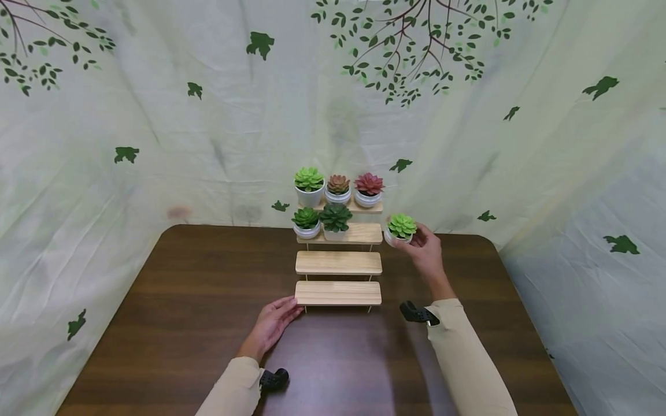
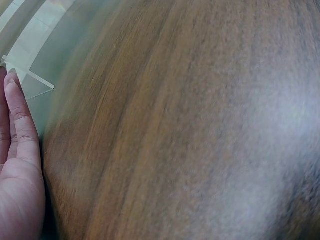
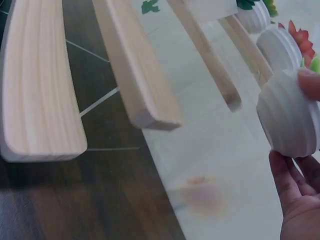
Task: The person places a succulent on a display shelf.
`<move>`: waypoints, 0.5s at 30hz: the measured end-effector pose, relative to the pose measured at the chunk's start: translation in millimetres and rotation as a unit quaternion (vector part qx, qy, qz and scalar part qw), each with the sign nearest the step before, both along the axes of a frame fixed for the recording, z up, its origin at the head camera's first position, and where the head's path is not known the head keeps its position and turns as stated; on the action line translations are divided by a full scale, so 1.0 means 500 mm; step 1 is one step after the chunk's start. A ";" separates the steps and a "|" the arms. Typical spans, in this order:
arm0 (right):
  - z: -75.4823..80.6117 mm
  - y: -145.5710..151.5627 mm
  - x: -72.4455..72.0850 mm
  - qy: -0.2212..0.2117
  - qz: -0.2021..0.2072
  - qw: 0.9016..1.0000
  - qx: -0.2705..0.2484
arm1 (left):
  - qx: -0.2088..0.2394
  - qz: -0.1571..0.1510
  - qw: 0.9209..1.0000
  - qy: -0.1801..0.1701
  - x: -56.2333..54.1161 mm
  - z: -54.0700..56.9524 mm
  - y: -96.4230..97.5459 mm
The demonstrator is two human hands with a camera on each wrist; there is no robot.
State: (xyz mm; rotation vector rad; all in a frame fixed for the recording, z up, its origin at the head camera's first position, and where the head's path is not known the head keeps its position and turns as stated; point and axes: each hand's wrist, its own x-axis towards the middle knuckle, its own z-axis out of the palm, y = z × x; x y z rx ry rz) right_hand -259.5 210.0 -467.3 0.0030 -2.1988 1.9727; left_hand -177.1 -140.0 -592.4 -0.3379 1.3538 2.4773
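My right hand (image 1: 428, 254) grips a light-green potted succulent (image 1: 402, 226) by its white pot, just right of the second-highest step of a tiered wooden stand (image 1: 338, 263). In the right wrist view, fingers and thumb lie around the ribbed pot (image 3: 287, 115). My left hand (image 1: 274, 325) touches the left end of the lowest step (image 1: 338, 293); its fingers look nearly straight in the left wrist view. On the top step are a bright-green succulent (image 1: 309, 180), a brownish one (image 1: 338, 185) and a red one (image 1: 369, 185). Two dark-green succulents (image 1: 305, 218) stand on the step below, toward its left.
The stand rests on a dark brown wooden table (image 1: 218, 289), toward its back edge. A pale cloth (image 1: 218, 127) printed with leaves and branches hangs behind and beside the table. Thin rods join the steps. A black strap (image 1: 418, 312) sits at each wrist.
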 end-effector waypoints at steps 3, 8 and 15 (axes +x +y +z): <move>0.009 -0.013 -0.009 0.002 0.008 1.000 -0.012 | -0.001 -0.001 1.000 0.001 0.000 -0.001 -0.001; 0.026 -0.036 -0.019 0.002 0.022 0.999 -0.034 | -0.006 0.000 1.000 0.005 0.001 0.001 -0.002; 0.025 -0.056 -0.032 0.005 0.051 0.998 -0.048 | -0.002 -0.002 1.000 0.010 0.001 0.001 -0.001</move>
